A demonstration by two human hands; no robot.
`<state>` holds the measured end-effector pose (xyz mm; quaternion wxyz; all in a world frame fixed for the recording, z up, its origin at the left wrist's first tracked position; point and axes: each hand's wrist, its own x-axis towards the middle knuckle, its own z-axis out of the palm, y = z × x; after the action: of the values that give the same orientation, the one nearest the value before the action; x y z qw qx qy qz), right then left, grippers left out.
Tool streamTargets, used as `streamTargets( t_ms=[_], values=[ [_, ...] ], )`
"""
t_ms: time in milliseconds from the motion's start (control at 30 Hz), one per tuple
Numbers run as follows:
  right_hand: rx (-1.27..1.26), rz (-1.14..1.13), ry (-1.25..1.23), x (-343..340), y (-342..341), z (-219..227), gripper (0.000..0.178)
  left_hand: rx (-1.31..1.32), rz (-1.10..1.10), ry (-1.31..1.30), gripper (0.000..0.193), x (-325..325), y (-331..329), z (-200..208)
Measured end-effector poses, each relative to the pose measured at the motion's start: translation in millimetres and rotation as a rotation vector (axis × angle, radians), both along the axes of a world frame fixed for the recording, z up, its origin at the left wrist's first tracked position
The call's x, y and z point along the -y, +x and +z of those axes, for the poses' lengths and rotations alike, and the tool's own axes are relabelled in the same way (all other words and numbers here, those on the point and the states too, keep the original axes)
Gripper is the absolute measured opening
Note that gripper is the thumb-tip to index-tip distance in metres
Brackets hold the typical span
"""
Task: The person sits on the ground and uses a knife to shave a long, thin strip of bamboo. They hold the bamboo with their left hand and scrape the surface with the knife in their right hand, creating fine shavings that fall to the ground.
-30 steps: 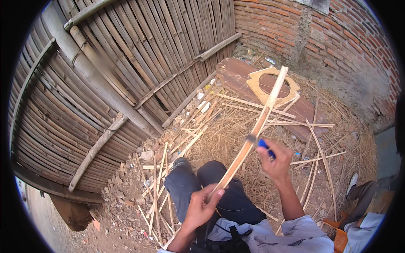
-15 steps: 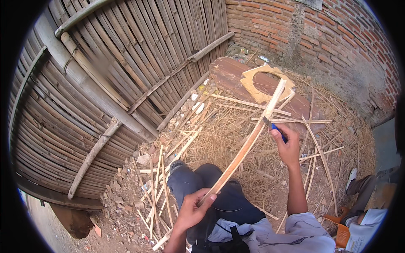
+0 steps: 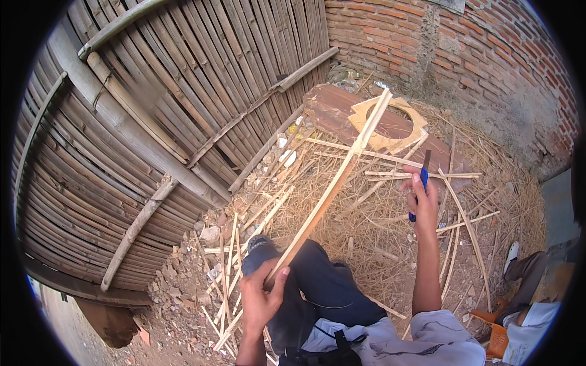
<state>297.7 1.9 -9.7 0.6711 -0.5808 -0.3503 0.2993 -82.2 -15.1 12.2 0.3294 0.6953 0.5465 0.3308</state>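
Observation:
My left hand [image 3: 259, 300] is closed round the near end of a long split bamboo strip [image 3: 329, 198], just above my left knee. The strip slants up and away, its pale far end over a flat yellowish board with a round hole [image 3: 400, 141]. To the right of the strip, and apart from it, my right hand [image 3: 426, 210] grips a blue-handled knife [image 3: 425, 175]. The dark blade points upward, and part of the handle shows below the fingers.
Loose bamboo strips [image 3: 231, 268] and shavings litter the ground around my legs. A brown sheet [image 3: 329, 105] lies under the holed board. A bamboo wall [image 3: 201, 79] rises at left, a brick wall [image 3: 390, 36] behind. Another person's leg [image 3: 525, 274] and an orange chair [image 3: 497, 341] are at right.
The knife has come off the bamboo strip and moved right, its blade turning upward. The strip's far end has swung left, and my left hand has shifted slightly left.

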Motion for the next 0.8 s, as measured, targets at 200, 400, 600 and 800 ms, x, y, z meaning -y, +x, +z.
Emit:
streamTargets(
  t_ms=[200, 400, 600, 800],
  values=[
    [0.19, 0.227, -0.023, -12, -43, 19, 0.053, -0.009, -0.087, 0.03, 0.021, 3, 7, -12],
    [0.18, 0.314, 0.019, -20, -31, 12, 0.031, 0.01, -0.119, 0.0, 0.019, 3, 3, -8],
    [0.846, 0.278, -0.206, -4, -13, 45, 0.01, -0.01, -0.126, -0.09, 0.017, -3, -19, -5],
    [1.206, 0.469, -0.158, -1, 8, 49, 0.035, -0.137, -0.142, -0.073, 0.019, -6, -27, 6]
  ],
)
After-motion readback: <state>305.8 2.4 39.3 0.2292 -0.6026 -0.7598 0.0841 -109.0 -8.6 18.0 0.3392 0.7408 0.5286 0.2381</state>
